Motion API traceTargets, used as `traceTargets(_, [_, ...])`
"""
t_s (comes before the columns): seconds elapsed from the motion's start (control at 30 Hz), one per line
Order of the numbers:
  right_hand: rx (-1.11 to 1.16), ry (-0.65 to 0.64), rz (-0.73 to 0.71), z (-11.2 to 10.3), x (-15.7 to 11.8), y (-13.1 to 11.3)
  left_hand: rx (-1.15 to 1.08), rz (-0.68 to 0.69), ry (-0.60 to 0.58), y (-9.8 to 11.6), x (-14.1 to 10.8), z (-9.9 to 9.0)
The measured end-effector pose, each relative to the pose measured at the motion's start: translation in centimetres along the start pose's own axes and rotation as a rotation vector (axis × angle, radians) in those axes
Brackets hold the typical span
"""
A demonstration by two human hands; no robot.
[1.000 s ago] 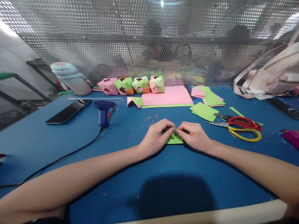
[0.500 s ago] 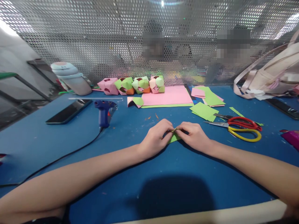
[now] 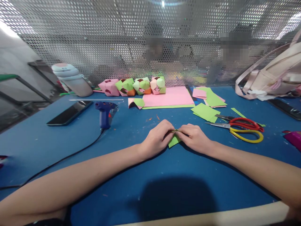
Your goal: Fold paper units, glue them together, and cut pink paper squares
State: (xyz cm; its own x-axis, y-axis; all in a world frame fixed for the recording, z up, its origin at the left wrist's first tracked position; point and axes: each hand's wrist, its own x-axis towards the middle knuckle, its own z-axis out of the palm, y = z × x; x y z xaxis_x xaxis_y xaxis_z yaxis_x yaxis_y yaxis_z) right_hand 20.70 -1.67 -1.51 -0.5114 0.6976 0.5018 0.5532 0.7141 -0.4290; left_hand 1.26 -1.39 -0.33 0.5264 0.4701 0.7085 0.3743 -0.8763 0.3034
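Observation:
A small piece of green paper (image 3: 174, 141) is pinched along its upper edge between both my hands, just above the blue table (image 3: 113, 194). My left hand (image 3: 158, 137) grips it from the left, thumb and fingers closed. From the right, my right hand (image 3: 195, 137) pinches the same edge, its fingertips almost meeting the left ones. A lower corner of the paper points down toward me. The fingers hide the rest of the sheet. Green paper squares (image 3: 205, 112) lie beyond my right hand.
Scissors (image 3: 244, 128) with red and yellow handles lie at right, a blue glue gun (image 3: 104, 115) with a black cord at left, near a phone (image 3: 69, 113). Behind are folded paper shapes (image 3: 126, 87), pink sheets (image 3: 168, 96), a bottle (image 3: 71, 80), a bag (image 3: 279, 72) and a perforated screen (image 3: 202, 69).
More of the green paper's lower corner shows below my fingers now. Both hands stay in nearly the same place, still pinching it.

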Motion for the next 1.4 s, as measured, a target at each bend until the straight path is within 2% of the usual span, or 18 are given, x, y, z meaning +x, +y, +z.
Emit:
traceTargets(0.2, [0.058, 0.022, 0.042, -0.25, 0.22, -0.22, 0.007, -0.042, 0.026, -0.01, -0.03, 0.07])
traceTargets(0.27, [0.037, 0.022, 0.040, -0.24, 0.27, -0.13, 0.021, -0.071, 0.006, -0.06, -0.02, 0.13])
traceTargets(0.37, [0.027, 0.010, 0.032, -0.14, 0.24, -0.05, 0.014, -0.044, -0.027, -0.18, 0.00, 0.17])
traceTargets(0.43, [0.039, 0.001, 0.039, -0.09, 0.21, -0.06, -0.005, -0.029, -0.008, -0.25, 0.02, 0.16])
traceTargets(0.57, [0.034, 0.006, 0.054, -0.10, 0.25, -0.07, -0.016, -0.088, 0.053, -0.36, 0.02, 0.17])
traceTargets(0.73, [0.030, -0.002, 0.025, -0.16, 0.24, -0.02, -0.006, -0.069, -0.011, -0.46, 0.01, 0.33])
traceTargets(0.83, [0.053, -0.011, 0.011, -0.26, 0.19, -0.07, -0.011, -0.014, 0.007, -0.42, 0.03, 0.36])
traceTargets(0.93, [0.065, 0.002, 0.009, -0.31, 0.13, -0.07, -0.002, -0.027, 0.024, -0.38, 0.05, 0.34])
traceTargets(1.13, [0.007, 0.020, -0.059, -0.17, 0.14, -0.11, -0.012, -0.014, -0.018, -0.44, -0.05, 0.32])
traceTargets(1.3, [0.020, 0.022, -0.037, -0.32, 0.11, -0.42, -0.010, -0.059, -0.006, -0.29, 0.00, 0.18])
traceTargets(1.4, [0.017, 0.028, -0.035, -0.39, 0.07, -0.44, 0.022, -0.095, -0.045, -0.17, 0.07, 0.12])
